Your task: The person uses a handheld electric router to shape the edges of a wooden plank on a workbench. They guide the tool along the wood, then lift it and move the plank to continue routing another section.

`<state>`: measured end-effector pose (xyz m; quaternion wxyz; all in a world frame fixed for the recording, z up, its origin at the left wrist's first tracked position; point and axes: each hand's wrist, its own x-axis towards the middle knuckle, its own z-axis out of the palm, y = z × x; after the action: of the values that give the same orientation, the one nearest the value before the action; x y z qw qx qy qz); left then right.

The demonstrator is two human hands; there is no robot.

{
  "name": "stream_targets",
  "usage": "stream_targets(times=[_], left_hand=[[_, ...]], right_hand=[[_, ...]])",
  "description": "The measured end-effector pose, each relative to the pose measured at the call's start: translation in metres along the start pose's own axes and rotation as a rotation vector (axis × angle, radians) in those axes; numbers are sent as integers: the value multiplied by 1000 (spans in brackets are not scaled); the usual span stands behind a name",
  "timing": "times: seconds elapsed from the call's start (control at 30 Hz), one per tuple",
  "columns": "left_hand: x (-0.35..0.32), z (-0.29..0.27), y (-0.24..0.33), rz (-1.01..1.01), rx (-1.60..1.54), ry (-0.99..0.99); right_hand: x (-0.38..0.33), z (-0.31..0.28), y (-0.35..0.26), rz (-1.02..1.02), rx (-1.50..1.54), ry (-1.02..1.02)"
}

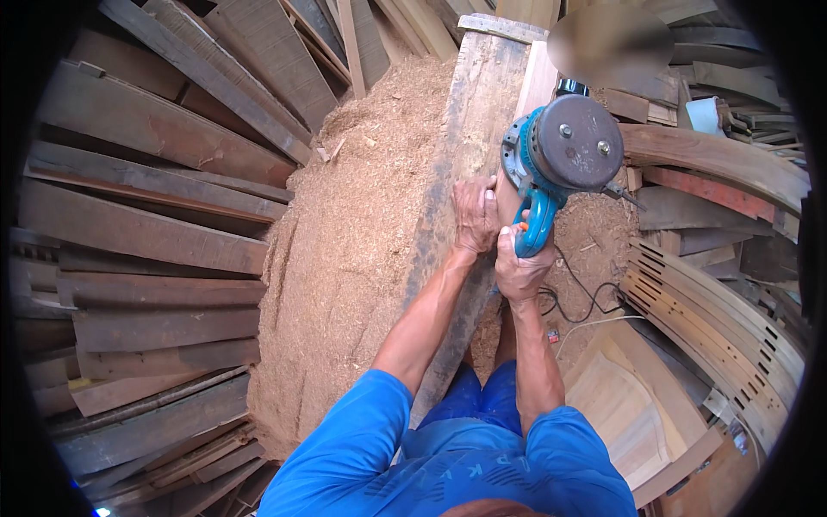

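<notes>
My right hand (523, 265) is wrapped round the rear handle of a teal power tool (544, 215). The tool has a large round dark grey cover with two bolts, an orange button by the grip and a black knob at its far end. It rests along a narrow pale reddish wooden board (538, 76), and its underside is hidden. My left hand (475, 211) is closed over the near part of that board, just left of the handle. The board lies on a long, worn, thick plank (469, 112) that runs away from me.
Wood shavings (353, 215) are heaped left of the plank. Boards (164, 233) lean in rows along the left. A dark cord (594, 302) loops on the right, near slotted wooden pieces (702, 314) and a pale wooden panel (633, 405). A curved timber (715, 159) lies beyond the tool.
</notes>
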<state>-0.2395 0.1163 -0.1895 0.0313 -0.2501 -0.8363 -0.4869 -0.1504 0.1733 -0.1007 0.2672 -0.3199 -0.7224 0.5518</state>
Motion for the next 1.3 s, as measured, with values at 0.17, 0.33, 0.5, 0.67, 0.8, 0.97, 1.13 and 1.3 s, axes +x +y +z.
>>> stream_targets(times=[0.17, 0.33, 0.5, 0.67, 0.8, 0.97, 1.13, 1.3], left_hand=[[0, -1, -2, 3, -1, 5], [0, -3, 1, -36, 14, -21], [1, -4, 1, -27, 14, -20], [2, -3, 2, 10, 16, 7], [3, -4, 2, 19, 0, -2], [3, -5, 2, 15, 10, -12], [3, -3, 2, 11, 24, -17], [1, -3, 3, -27, 10, -38]], right_hand=[[12, 4, -1, 7, 23, -18], [24, 10, 2, -33, 50, 12], [37, 13, 8, -69, 42, 19], [52, 15, 7, -135, 32, 26], [63, 18, 13, -114, 21, 30], [79, 20, 8, -143, 11, 46], [113, 25, 5, -188, -39, 83], [152, 29, 14, -180, -39, 78]])
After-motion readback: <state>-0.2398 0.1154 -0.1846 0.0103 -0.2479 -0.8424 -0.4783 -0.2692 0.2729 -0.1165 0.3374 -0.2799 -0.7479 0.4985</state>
